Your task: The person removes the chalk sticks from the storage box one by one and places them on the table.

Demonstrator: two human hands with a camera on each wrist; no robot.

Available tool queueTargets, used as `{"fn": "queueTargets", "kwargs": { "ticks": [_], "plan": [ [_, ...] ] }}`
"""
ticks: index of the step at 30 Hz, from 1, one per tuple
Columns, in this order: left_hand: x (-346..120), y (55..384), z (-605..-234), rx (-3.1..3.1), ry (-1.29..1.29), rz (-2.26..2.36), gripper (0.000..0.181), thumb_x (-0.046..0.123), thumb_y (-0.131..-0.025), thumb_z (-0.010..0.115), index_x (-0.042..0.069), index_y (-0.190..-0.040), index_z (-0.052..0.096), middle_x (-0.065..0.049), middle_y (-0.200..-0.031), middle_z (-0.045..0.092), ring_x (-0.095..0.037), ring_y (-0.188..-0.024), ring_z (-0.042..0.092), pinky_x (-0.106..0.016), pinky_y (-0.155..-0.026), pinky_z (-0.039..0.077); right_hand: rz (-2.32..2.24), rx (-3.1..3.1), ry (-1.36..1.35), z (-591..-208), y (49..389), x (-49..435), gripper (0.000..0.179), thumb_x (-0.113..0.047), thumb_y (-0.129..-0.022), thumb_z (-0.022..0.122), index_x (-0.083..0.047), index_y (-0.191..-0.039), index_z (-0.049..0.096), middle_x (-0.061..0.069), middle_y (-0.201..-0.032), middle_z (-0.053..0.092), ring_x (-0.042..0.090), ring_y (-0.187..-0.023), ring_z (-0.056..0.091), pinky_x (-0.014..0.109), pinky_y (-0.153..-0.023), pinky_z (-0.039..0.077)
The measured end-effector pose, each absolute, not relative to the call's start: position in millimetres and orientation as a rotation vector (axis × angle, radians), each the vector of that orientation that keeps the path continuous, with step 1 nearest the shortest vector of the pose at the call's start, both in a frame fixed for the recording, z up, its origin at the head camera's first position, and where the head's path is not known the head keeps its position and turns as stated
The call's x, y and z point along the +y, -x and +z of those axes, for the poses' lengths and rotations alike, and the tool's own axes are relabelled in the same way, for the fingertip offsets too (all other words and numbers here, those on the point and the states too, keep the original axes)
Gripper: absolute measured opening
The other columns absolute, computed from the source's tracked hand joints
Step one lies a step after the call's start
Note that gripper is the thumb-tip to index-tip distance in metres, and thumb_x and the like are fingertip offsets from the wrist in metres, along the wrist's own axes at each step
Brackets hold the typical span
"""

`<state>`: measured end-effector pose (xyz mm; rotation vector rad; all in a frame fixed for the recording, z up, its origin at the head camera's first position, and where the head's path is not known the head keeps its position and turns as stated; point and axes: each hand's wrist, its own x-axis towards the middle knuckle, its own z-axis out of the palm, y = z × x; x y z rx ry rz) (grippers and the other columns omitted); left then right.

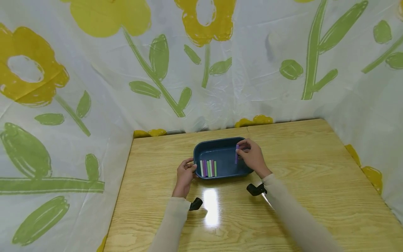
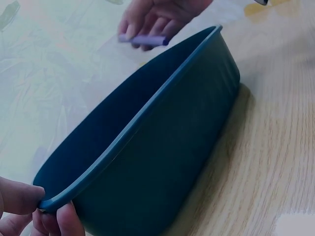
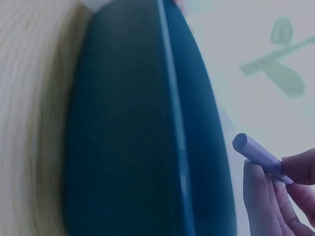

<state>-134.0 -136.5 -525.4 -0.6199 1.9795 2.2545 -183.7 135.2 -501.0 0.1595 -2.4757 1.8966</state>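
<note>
A dark blue tray (image 1: 217, 176) with raised walls stands on the table. My left hand (image 1: 184, 175) pinches its left end, thumb at the rim and fingers under it, as the left wrist view shows close up. Over the tray's right part, my right hand (image 1: 253, 156) holds a purple chalk stick (image 3: 260, 155) between thumb and fingers. That stick points downward in the head view and is above the rim in the left wrist view. Several chalk sticks (image 1: 208, 168), white, purple, green and reddish, lie side by side in the tray's left part.
The wooden table (image 1: 157, 217) extends around the tray, with its back edge behind it. A white curtain (image 1: 252, 80) printed with yellow flowers and green leaves hangs behind and at both sides. Black wrist mounts (image 1: 196, 204) stick out near both sleeves.
</note>
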Motion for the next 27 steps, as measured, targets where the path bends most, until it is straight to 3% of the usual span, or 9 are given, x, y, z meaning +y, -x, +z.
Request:
{"fn": "queueTargets", "kwargs": {
  "ticks": [5,12,20,27],
  "plan": [
    [-136.8,133.2,-526.3,1.979,0.638,2.251,0.036,-0.001,-0.105,0.06,-0.005,-0.141,0.055,-0.005,-0.097,0.053,-0.013,-0.07,0.054,-0.026,-0.061,0.051,1.947,-2.424,-0.048,-497.9,183.8,165.5,0.026,0.004,-0.1,0.067,0.01,-0.125,0.061,0.022,-0.106,0.064,0.006,-0.076,0.068,0.026,-0.07,0.062],
    [-136.9,134.5,-526.7,1.975,0.624,2.264,0.037,0.0,-0.105,0.059,-0.005,-0.142,0.054,-0.004,-0.097,0.053,-0.013,-0.071,0.054,-0.026,-0.061,0.052,1.908,-2.435,0.052,-507.1,186.2,211.0,0.03,-0.002,-0.104,0.063,0.011,-0.13,0.057,0.02,-0.109,0.06,0.003,-0.078,0.068,0.035,-0.077,0.064],
    [-136.6,134.5,-526.2,1.986,0.611,2.254,0.038,0.0,-0.106,0.059,-0.006,-0.143,0.053,-0.005,-0.099,0.054,-0.015,-0.075,0.055,-0.027,-0.062,0.053,1.777,-2.597,0.134,-529.9,184.1,242.7,0.03,-0.002,-0.105,0.061,0.011,-0.132,0.057,0.023,-0.112,0.062,0.0,-0.078,0.067,0.025,-0.073,0.062],
    [-136.8,134.1,-525.3,1.976,0.62,2.255,0.039,0.0,-0.106,0.06,-0.005,-0.144,0.054,-0.005,-0.099,0.054,-0.016,-0.077,0.055,-0.027,-0.062,0.053,1.61,-2.751,0.178,-540.0,180.9,252.3,0.031,-0.004,-0.103,0.064,0.011,-0.131,0.06,0.028,-0.115,0.066,0.013,-0.084,0.069,0.024,-0.068,0.059]
  ]
}}
